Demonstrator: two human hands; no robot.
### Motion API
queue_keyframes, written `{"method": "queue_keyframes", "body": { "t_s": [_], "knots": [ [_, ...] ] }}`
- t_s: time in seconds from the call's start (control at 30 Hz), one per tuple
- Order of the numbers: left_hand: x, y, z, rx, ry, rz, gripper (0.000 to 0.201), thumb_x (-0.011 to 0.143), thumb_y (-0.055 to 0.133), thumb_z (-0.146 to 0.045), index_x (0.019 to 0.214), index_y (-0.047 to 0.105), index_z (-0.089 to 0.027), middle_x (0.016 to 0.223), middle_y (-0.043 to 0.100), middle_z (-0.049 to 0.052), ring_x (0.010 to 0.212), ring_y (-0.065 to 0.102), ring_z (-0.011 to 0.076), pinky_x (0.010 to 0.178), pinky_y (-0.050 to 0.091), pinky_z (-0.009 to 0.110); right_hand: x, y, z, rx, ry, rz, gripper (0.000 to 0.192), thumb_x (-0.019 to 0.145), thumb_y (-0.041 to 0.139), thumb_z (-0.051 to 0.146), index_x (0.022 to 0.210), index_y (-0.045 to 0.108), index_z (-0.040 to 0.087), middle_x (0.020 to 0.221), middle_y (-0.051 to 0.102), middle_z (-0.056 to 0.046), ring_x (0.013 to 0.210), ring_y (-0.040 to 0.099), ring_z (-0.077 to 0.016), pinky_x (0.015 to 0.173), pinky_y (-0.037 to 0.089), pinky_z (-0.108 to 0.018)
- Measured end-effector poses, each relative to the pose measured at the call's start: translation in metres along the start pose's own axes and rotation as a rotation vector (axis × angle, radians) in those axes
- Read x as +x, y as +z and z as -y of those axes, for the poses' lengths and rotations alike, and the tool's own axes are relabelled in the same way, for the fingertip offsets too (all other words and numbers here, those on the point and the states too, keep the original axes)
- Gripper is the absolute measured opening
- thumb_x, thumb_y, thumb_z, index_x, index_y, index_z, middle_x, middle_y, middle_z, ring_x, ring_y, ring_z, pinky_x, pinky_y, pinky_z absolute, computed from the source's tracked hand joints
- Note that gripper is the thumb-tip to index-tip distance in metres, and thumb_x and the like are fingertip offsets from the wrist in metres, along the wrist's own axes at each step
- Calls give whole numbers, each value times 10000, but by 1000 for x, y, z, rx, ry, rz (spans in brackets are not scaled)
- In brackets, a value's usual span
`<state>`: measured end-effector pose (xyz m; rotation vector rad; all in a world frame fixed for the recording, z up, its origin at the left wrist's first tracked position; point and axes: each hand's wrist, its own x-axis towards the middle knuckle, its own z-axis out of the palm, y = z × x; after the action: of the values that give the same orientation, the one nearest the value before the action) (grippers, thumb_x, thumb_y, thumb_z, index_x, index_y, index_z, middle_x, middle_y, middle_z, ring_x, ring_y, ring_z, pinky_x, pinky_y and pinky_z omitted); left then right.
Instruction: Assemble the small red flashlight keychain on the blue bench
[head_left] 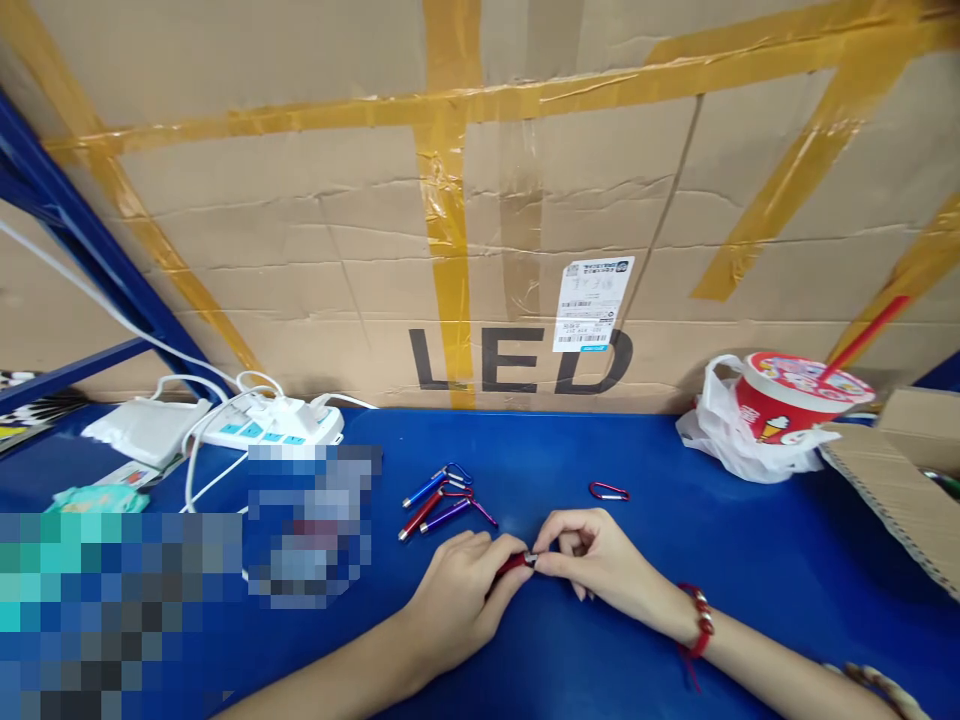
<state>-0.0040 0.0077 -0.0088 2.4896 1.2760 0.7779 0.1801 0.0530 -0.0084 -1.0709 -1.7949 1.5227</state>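
My left hand point(461, 585) is closed around a small red metal tube point(513, 564) that looks like a mini flashlight; most of it is hidden by my fingers. With thumb and forefinger, my right hand point(604, 555) pinches the silver and dark end of that tube. Beyond my hands lie a blue mini flashlight point(425, 490), a red mini flashlight point(421, 517) and a purple mini flashlight point(445, 516), each with a carabiner clip. A loose red carabiner point(609, 492) rests on the table just past my right hand.
The blue tabletop point(555, 450) ends at a large taped cardboard box point(360, 240). A white power strip point(262, 430) with cables stands at the back left. At right are a red cup point(787, 400) with a straw in a plastic bag and an open carton point(892, 480). Blurred patches cover the left.
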Motion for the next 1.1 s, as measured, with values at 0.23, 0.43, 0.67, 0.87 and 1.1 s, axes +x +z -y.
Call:
{"method": "queue_keyframes", "body": {
  "t_s": [0.23, 0.43, 0.67, 0.87, 1.1],
  "knots": [
    [0, -2, -2, 25, 20, -45, 252, 953, 348, -266, 899, 573, -168, 712, 608, 34, 660, 540, 171, 638, 423, 270, 1, -1, -7, -37, -27, 31, 346, 699, 652, 500, 737, 645, 157, 420, 417, 74, 334, 392, -61, 372, 267, -187],
    [-2, -2, -1, 41, 24, -36, 218, 933, 401, -279, 938, 580, -156, 715, 620, 40, 670, 561, 169, 662, 444, 262, 2, -2, -9, -88, -21, 43, 352, 679, 650, 518, 685, 621, 167, 538, 506, 35, 341, 397, -54, 371, 281, -203],
    [-2, -3, -2, 83, 42, -7, 202, 920, 441, -277, 942, 595, -147, 698, 617, 35, 659, 573, 157, 648, 447, 231, 5, 2, -1, -47, 55, 11, 367, 581, 690, 535, 622, 617, 178, 581, 541, 15, 319, 399, -54, 337, 307, -210],
    [-3, -4, -3, 113, 14, -31, 208, 908, 446, -291, 905, 605, -156, 655, 601, 33, 642, 570, 166, 635, 446, 249, 4, 3, 5, -66, 74, 1, 360, 552, 698, 532, 595, 612, 185, 491, 467, 47, 316, 385, -62, 345, 319, -214],
    [-3, -2, -1, 80, 37, -36, 200, 907, 442, -271, 899, 603, -153, 650, 589, 25, 639, 563, 161, 648, 443, 243, 3, -1, -6, -121, 28, 26, 320, 625, 671, 503, 643, 620, 188, 522, 502, 35, 342, 404, -69, 382, 327, -221]
  ]
}}
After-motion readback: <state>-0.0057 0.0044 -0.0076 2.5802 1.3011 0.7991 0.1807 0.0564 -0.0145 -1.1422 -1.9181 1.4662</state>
